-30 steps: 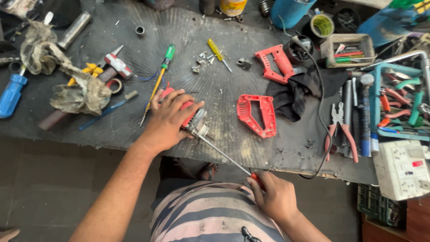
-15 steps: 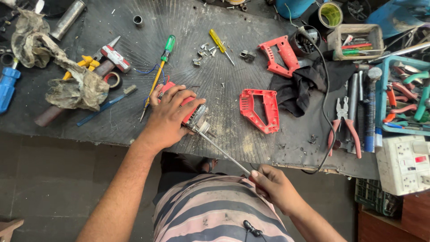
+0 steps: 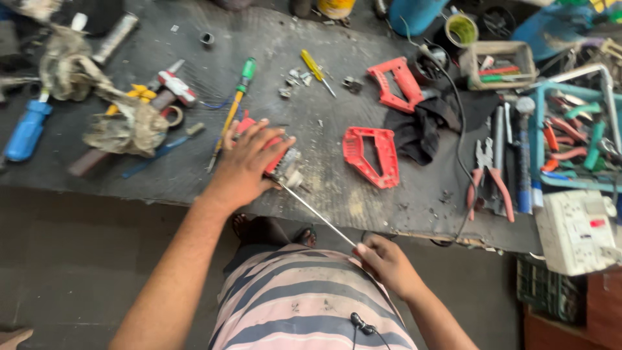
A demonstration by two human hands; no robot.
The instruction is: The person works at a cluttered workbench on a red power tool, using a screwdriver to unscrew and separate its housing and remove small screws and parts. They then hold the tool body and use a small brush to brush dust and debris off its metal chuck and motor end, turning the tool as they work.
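Note:
My left hand presses down on a red power-tool body with a bare metal end, lying near the front of the dark workbench. My right hand grips the handle of a long thin screwdriver, and its tip rests against the tool's metal end. Two red plastic handle shells lie to the right, one close by and one farther back. Small screws are scattered behind the tool.
A green-handled screwdriver, a yellow one, dirty rags, a blue-handled tool, a black cloth, red-handled pliers, a teal tool tray and a white socket box crowd the bench.
The view has shifted slightly. Both hands stay in place, the left on the tool and the right on the screwdriver, the right hand a little lower.

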